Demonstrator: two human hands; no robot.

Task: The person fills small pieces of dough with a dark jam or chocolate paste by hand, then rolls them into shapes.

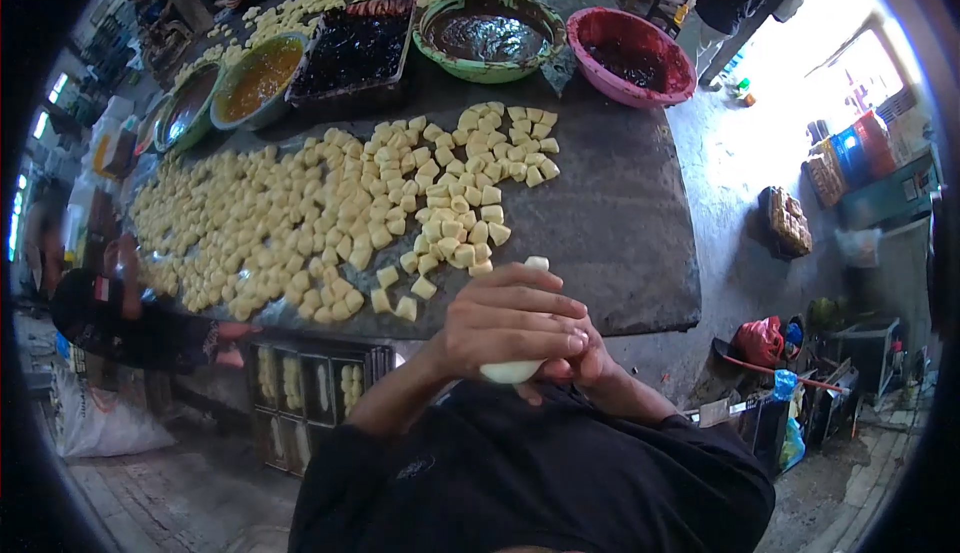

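My left hand [515,323] is wrapped over a pale, smooth piece of dough [511,372], which bulges out below its fingers. My right hand [592,358] presses against the same dough from the other side, its fingers partly hidden. Both hands are in front of my chest at the table's near edge. A small pale bit [537,263] shows just above the knuckles. Beyond the hands, many cut dough pieces [290,213] lie spread over the dark table [620,223], the closest ones near my left hand.
Across the table stand a black-filled tray [357,48], a green basin [490,38], a pink basin [632,58] and an orange-filled basin [260,78]. Other people work at the far side and left. A rack of tins [310,393] is below the near edge.
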